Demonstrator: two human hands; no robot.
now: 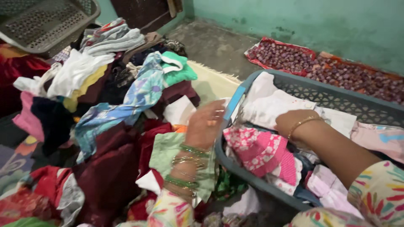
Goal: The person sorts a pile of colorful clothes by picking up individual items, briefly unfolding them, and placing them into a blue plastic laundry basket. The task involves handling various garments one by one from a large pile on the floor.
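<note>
The right hand (290, 122) is pressed down into the white cloth (269, 103) that lies at the top of the grey laundry basket (336, 94), right of centre in the frame; its fingers are buried in the folds, so I cannot tell whether they are closed on the cloth or only resting on it. That cloth looks thin, soft and light, likely to sag and trail when lifted, so a bunched handful near its middle would probably hold better than a pinch at an edge. The left hand (205, 124), in the middle of the frame, is raised with fingers spread and loosely open, touching the basket's near corner where a blue strip (234, 103) runs along the rim; it grips nothing that I can see. Just below the right wrist lies a pink and white floral garment (256, 151), knitted or ribbed in part (limp like the rest). The basket itself is stiff plastic with a lattice wall. To the left spreads a loose heap of clothes: a dark maroon fabric (109, 168), a blue patterned cloth (134, 98), a green knit piece (176, 69). A second, grey perforated basket (46, 25) sits at the upper left, and a red mat strewn with small reddish onions (328, 67) lies by the green wall at the upper right.
</note>
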